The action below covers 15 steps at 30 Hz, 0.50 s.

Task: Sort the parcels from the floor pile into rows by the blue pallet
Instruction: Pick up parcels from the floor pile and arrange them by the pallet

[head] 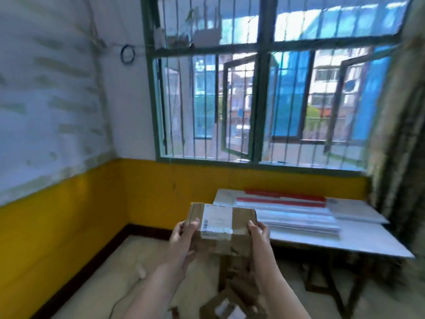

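Nearest the camera, low in the view between the forearms, a blurred heap of brown parcels [232,302] lay on the floor [128,261], so the pile was judged far from cleared. Above it, both arms reached forward with one cardboard parcel [222,229] held up in the air, taped across and bearing a white shipping label on its top face. The left hand [184,236] had its grip curled round the parcel's left end, thumb on top and fingers beneath; the right hand [258,232] clasped the right end in the same way, thumb up on the edge. The parcel touched nothing but the two hands and hung just in front of the near edge of a white worktop [368,242], on which flat white mailers with red strips [287,215] were stacked. Beyond stood a yellow-and-white wall [69,157] and a barred green window [259,88]. No blue pallet and no finished rows showed anywhere, so how much had been sorted could not be told; this parcel was in carriage and not yet placed.
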### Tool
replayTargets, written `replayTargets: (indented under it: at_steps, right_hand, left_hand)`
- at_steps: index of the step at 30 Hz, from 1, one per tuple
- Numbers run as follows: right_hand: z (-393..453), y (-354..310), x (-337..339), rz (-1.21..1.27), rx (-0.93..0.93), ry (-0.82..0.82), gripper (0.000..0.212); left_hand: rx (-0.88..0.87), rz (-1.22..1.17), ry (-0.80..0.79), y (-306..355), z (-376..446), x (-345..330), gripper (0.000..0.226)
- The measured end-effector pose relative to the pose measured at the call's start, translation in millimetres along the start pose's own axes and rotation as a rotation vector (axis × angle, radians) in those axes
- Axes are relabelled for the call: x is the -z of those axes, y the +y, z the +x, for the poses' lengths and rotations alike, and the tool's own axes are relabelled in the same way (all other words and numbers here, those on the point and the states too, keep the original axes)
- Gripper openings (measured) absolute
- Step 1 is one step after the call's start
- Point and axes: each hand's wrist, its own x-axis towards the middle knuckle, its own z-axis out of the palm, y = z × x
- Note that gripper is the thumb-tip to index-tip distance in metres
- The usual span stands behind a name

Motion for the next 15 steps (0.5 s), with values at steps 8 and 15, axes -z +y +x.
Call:
replayTargets:
  at_steps: [8,15]
  right_hand:
    - [-172,0,154,0.024,0.033,0.225,0.036]
    - [-267,5,308,0.046,0.076,0.391,0.031]
  left_hand:
    - [0.127,0.051,-0.165,-51,-157,-99,0.037]
    - [0.084,0.349,-0.418,-92,-264,-214,0.028]
